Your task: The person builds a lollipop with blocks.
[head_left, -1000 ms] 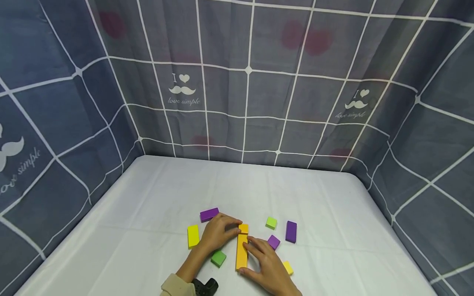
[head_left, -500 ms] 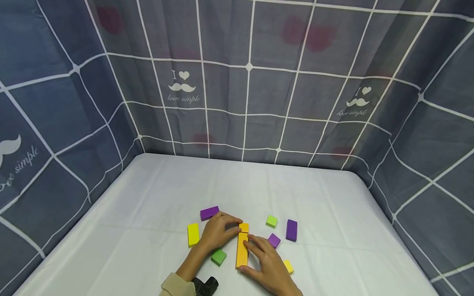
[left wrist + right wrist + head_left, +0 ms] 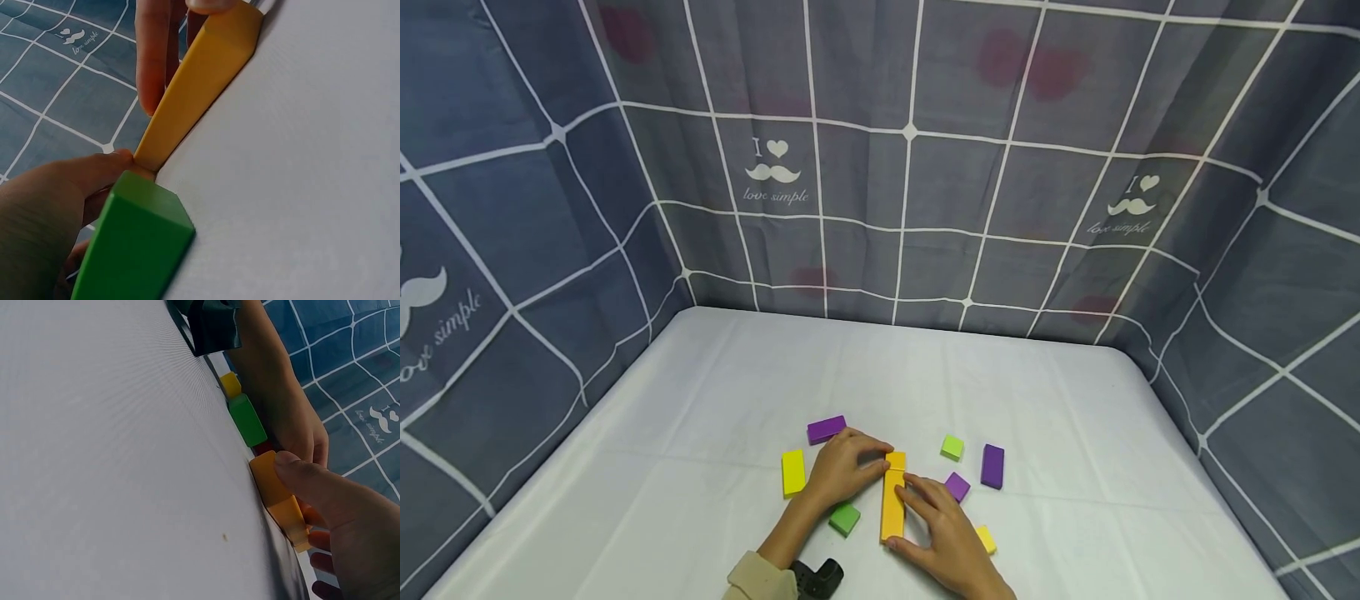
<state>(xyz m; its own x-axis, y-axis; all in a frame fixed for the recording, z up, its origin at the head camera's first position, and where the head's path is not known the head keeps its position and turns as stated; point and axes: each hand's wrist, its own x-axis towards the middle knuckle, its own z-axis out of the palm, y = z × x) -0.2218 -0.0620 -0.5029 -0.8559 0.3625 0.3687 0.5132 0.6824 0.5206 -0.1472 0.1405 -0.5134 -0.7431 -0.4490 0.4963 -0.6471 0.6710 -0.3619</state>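
Orange bar (image 3: 891,510) lies in right grip (image 3: 946,535); small block (image 3: 898,460) meets left grip (image 3: 841,472).

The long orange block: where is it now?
In the head view, the long orange block lies low near centre, gripped by the right hand, directly below the small orange block.

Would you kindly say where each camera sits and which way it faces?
Head: on the head, facing forward and down at the table; left hand and right hand show.
Left wrist: worn there, facing the green block; both hands partly show.
Right wrist: worn there, facing the long orange block; both hands show.
Wrist views share the long orange block.
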